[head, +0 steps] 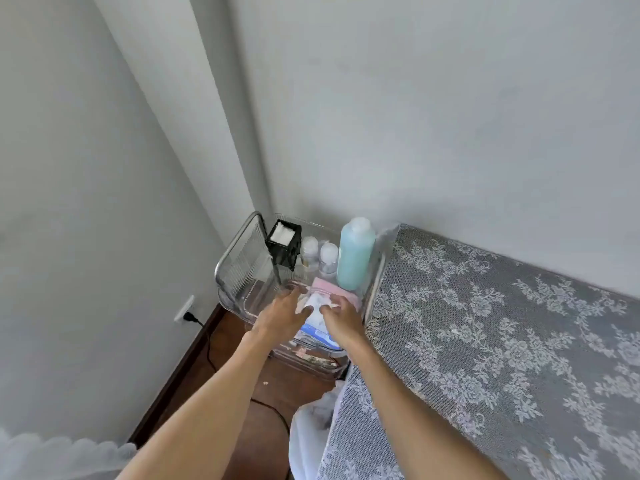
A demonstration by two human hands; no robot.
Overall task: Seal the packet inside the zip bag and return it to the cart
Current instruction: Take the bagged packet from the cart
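Over the clear cart, the zip bag with its white packet is pinched between left hand and right hand, fingers narrowed on opposite edges, apparently to keep it flat for lowering before the teal bottle.

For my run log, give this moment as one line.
stage: placing | left hand and right hand: on zip bag | location: over cart top tray | seal: unclear
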